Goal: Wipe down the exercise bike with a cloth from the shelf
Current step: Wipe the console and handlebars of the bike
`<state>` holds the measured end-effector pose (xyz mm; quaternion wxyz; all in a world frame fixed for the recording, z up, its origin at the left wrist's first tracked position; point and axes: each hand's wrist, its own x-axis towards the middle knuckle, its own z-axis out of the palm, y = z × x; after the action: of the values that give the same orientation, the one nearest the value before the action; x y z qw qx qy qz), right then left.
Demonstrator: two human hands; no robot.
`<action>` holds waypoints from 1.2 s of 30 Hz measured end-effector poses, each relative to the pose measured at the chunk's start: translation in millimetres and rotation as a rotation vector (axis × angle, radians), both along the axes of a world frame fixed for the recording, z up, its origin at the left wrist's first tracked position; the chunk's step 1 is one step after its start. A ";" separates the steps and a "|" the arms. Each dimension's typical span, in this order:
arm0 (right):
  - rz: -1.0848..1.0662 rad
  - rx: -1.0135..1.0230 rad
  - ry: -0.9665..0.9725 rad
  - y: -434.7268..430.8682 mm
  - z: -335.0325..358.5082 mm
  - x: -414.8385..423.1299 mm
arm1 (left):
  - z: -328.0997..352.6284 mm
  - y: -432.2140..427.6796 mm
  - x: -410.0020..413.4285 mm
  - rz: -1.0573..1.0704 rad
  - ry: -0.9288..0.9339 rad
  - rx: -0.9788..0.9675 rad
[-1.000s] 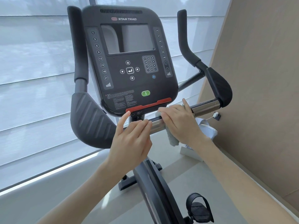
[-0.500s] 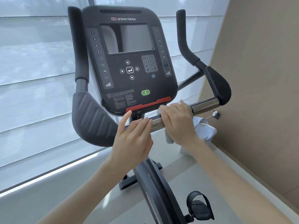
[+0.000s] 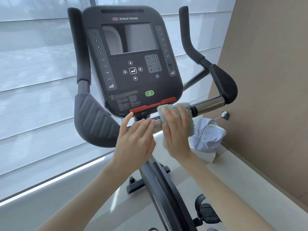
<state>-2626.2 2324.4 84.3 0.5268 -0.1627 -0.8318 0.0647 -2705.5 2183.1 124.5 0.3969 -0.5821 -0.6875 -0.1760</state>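
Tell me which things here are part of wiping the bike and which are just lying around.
In the job: cloth; right hand pressing it on the chrome handlebar; left hand resting on that bar; bike console.
Lying about: bin with a pale blue liner; small white wall fitting.

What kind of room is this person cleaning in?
Probably a small gym or fitness room: an exercise bike with a keypad console stands by a blind-covered window, and the right hand presses a cloth on its handlebar.

Fluffy cloth point(image 3: 175, 108); glossy metal bar point(image 3: 209, 104).
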 end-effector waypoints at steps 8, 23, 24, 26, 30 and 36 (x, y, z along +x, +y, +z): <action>-0.037 0.069 -0.100 42.0 21.5 18.6 | 1.9 -1.7 2.1 0.011 0.009 -0.021; 0.021 0.001 -0.417 41.4 55.5 23.2 | 3.8 -33.6 -3.4 0.084 -0.020 0.021; -0.035 0.002 -0.459 40.4 58.6 19.9 | 4.4 -40.1 -6.7 0.105 -0.029 0.035; -0.077 0.016 -0.461 29.2 60.1 10.3 | 4.7 -54.2 -12.5 0.145 -0.038 0.058; -0.036 0.085 -0.328 -7.0 56.3 -1.5 | 0.4 -73.7 -16.4 0.192 -0.008 0.061; 0.121 0.217 -0.312 -72.1 40.2 -30.4 | -3.9 -77.1 -18.0 0.196 0.017 0.041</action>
<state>-2656.6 2252.3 124.5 0.4013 -0.0629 -0.9136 -0.0196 -2723.5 2106.0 120.6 0.4299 -0.5052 -0.7341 -0.1451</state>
